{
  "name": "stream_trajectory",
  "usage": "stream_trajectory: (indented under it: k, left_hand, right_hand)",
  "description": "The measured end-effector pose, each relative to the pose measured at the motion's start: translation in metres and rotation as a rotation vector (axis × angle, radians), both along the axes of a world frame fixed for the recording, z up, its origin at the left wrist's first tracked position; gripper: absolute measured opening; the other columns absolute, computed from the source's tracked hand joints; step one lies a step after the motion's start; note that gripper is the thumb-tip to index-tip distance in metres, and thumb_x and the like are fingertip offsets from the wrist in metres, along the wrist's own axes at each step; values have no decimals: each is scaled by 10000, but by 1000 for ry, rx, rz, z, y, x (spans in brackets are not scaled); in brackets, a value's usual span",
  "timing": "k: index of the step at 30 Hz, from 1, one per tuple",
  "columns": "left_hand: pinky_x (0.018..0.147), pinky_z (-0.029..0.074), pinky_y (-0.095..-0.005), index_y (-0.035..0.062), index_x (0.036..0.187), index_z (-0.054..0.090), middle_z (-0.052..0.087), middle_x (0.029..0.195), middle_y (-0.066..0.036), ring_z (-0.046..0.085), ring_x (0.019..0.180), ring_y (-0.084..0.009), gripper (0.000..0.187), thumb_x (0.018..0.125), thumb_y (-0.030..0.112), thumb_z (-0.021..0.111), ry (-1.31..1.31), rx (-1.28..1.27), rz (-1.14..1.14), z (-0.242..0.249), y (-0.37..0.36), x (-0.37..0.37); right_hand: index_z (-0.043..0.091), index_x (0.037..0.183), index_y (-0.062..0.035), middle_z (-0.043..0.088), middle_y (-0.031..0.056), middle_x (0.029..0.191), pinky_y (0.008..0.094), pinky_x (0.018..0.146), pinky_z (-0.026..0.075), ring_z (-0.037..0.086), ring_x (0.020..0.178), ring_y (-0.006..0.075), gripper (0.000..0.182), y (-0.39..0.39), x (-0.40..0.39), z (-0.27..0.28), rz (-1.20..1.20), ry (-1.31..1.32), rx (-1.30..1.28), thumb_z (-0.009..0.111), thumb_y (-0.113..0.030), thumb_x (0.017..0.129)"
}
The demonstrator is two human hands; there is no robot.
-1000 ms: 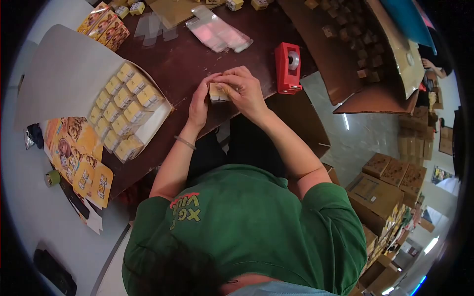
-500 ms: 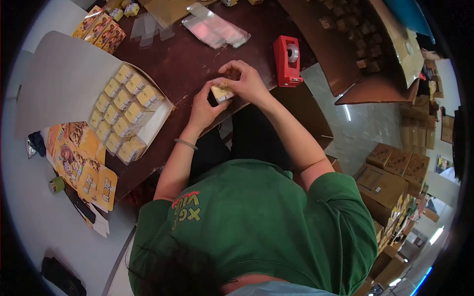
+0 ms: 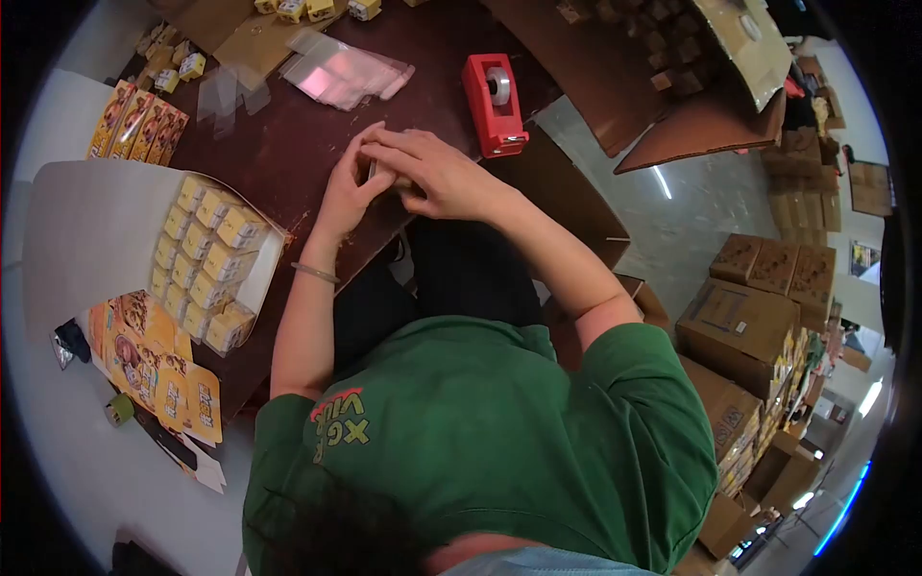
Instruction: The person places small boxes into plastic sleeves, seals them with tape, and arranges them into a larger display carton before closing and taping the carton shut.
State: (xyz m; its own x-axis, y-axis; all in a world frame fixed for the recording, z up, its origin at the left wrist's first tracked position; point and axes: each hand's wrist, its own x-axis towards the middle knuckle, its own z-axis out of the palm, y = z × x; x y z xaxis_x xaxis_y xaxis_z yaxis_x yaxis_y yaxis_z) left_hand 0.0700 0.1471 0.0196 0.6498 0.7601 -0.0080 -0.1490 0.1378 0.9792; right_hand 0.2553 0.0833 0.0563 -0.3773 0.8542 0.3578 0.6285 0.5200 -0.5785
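My left hand [image 3: 348,189] and my right hand [image 3: 437,177] meet above the near edge of the dark red table. Between them is a small box [image 3: 374,170], mostly covered by my fingers. My left fingers curl round its far side, while the right hand folds over the top with bent fingers. To the left, an open white carton [image 3: 272,252] holds rows of small pale-yellow boxes [image 3: 199,257] in clear wrapping. Clear plastic sleeves [image 3: 346,72] lie beyond my hands.
A red tape dispenser [image 3: 493,104] stands right of my hands. A large open cardboard box [image 3: 576,91] with many small pieces is at the far right. Printed orange cartons [image 3: 144,350] lie at the left, and stacked brown boxes [image 3: 740,326] are on the right.
The view has shifted, so the table things sit further left. My right hand has closed over the small box, whose pale-yellow top showed earlier and is now largely covered.
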Motion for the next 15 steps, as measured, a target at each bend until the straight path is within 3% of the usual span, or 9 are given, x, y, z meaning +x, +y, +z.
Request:
stream_trajectory:
  k: [2,6,10,11,15]
  left_hand:
    - [1019,410,-319,51,1448,401,573,1246,-94,533,1174,-182,675,850,120,706,40,-1,-150,-2,19,2]
    - [969,432,-305,69,1385,503,575,1122,-64,557,1061,-170,595,834,143,715,167,-6,-49,3,7,6]
    - [957,440,-307,56,1323,567,565,1113,-78,563,1047,-183,514,835,139,707,260,95,69,-2,-8,30]
    - [964,440,-308,44,1283,593,568,1137,-103,567,1071,-205,468,834,127,697,288,228,83,0,-9,38]
    - [1015,414,-330,46,1251,608,576,1224,-125,545,1177,-241,432,829,109,674,228,425,96,-2,-11,69]
  right_hand:
    - [468,1373,-75,485,171,1382,448,1054,378,485,1254,363,750,-14,16,22,-154,25,82,792,-197,708]
    - [411,1405,-44,430,177,1433,466,1098,343,391,1338,376,908,-53,56,-7,-915,139,73,868,-354,683]
    - [386,1420,-42,489,207,1371,428,1047,421,492,1267,361,838,-46,80,-53,-871,210,-48,822,-255,737]
    - [390,1418,-44,534,207,1324,406,1017,452,539,1220,351,793,-42,84,-55,-847,148,5,789,-221,756]
    - [431,1393,-52,561,181,1304,399,1026,438,546,1220,315,743,-36,98,-37,-688,317,-179,791,-238,770]
